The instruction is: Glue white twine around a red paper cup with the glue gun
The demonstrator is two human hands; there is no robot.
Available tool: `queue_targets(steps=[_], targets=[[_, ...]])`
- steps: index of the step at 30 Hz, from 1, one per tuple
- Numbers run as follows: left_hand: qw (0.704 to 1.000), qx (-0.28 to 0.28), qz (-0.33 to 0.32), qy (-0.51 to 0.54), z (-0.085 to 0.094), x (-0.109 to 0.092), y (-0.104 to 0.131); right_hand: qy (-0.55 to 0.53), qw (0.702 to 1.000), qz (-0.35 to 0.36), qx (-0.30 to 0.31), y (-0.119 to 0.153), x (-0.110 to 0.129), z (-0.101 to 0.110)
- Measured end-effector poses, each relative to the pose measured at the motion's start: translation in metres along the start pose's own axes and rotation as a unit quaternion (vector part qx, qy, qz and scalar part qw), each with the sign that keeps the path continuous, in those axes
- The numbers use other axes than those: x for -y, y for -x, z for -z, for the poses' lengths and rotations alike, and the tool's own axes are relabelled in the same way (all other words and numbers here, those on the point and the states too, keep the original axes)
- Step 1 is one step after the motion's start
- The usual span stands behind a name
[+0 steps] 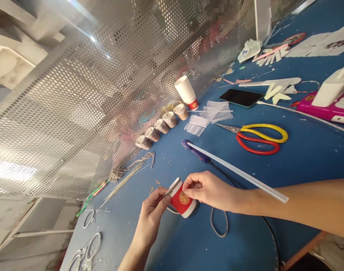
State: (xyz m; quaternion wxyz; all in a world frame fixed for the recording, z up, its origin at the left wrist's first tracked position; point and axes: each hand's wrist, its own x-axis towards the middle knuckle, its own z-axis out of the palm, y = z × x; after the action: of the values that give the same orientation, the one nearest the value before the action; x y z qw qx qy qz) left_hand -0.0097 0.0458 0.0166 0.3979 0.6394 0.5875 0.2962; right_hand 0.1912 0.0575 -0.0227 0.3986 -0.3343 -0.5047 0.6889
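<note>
The red and white paper cup (182, 198) lies tilted just above the blue table (172, 252), between my hands; my left hand (154, 206) pinches the cord (172, 187) at its rim, while my right hand (209, 191) has thumb and forefinger together against its side, beyond them the glue gun (198, 152), then yellow-and-red scissors (259, 138)

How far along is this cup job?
Five grey-brown cups in a row look finished. The left hand holds a red cup, cord by its rim, red side mostly uncovered; the right hand works there too. The nested stack looks untouched, so probably remains.
</note>
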Motion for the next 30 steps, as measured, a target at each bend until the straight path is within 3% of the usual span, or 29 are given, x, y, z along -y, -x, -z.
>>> queue_targets(steps=[2, 4, 6, 10, 13, 19, 24, 26, 30], targets=[[1.000, -0.004, 0.006, 0.019, 0.001, 0.004, -0.002, 0.085, 0.994, 0.063, -0.012, 0.000, -0.006, 0.001], [0.999, -0.015, 0.007, 0.038, 0.002, 0.006, -0.004, 0.214, 0.966, 0.141, -0.023, -0.001, -0.012, 0.004], [0.998, -0.034, 0.008, 0.048, 0.002, 0.007, -0.006, 0.360, 0.908, 0.212, -0.026, -0.001, -0.018, 0.009], [0.994, -0.080, 0.006, 0.070, 0.001, 0.004, -0.009, 0.599, 0.752, 0.276, -0.002, -0.002, -0.025, 0.017], [0.991, -0.101, -0.008, 0.087, 0.002, 0.005, -0.009, 0.660, 0.694, 0.286, 0.004, 0.001, -0.023, 0.018], [0.987, -0.130, -0.029, 0.089, 0.009, 0.009, -0.011, 0.642, 0.696, 0.322, 0.009, 0.015, 0.002, 0.020], [0.981, -0.176, -0.049, 0.065, 0.012, 0.008, -0.014, 0.573, 0.740, 0.346, -0.062, 0.023, 0.010, 0.050], [0.979, -0.183, -0.054, 0.069, 0.012, 0.009, -0.015, 0.555, 0.766, 0.311, -0.098, 0.023, 0.010, 0.067], [0.976, -0.194, -0.052, 0.084, 0.010, 0.008, -0.018, 0.513, 0.824, 0.177, -0.160, 0.009, 0.015, 0.090]])
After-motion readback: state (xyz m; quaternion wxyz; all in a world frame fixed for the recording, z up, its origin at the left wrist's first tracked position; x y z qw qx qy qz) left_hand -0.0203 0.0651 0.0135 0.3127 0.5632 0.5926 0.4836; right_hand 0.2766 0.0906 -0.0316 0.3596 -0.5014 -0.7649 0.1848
